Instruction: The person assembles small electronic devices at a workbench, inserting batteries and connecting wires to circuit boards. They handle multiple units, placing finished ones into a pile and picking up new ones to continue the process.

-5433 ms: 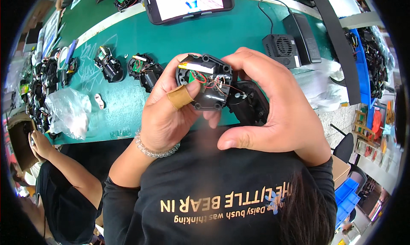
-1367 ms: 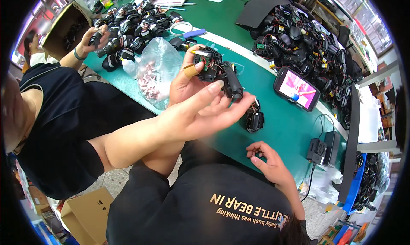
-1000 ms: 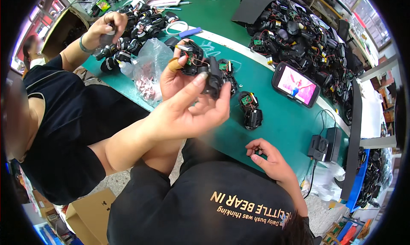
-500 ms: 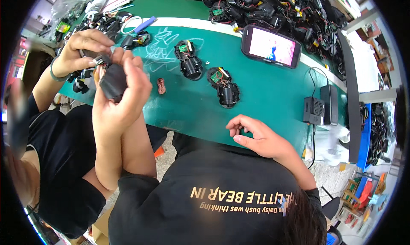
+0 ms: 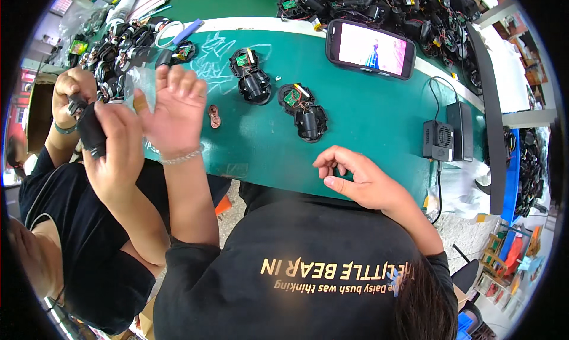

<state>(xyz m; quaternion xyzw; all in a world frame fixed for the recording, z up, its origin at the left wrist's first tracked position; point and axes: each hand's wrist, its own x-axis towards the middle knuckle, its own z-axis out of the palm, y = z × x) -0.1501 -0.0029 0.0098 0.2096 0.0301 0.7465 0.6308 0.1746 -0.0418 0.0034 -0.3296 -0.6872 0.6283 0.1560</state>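
Observation:
My left hand point(image 5: 176, 112), with a beaded bracelet at the wrist, is raised over the left part of the green table, empty and palm showing, fingers apart. Just left of it, a co-worker's two hands point(image 5: 115, 144) hold a black rounded housing point(image 5: 92, 131). My right hand point(image 5: 355, 177) rests at the table's near edge, fingers loosely curled, thumb apart, nothing in it. Beyond it lie two open black housings with green circuit boards and wires, one nearer point(image 5: 305, 115) and one farther point(image 5: 251, 76). A small pinkish-brown figure-eight piece point(image 5: 214, 116) lies right of my left hand.
A phone point(image 5: 370, 48) with a lit screen lies at the back. Behind it is a heap of black wired parts point(image 5: 367, 8). More small parts point(image 5: 115, 55), a white ring point(image 5: 170, 34) and a blue tool point(image 5: 188, 31) lie at back left. Black power boxes point(image 5: 438, 137) stand at right.
My left hand has come away from the black housing and opened. The co-worker's hands have drawn the housing leftward. My right hand has stayed nearly still. The view has shifted slightly.

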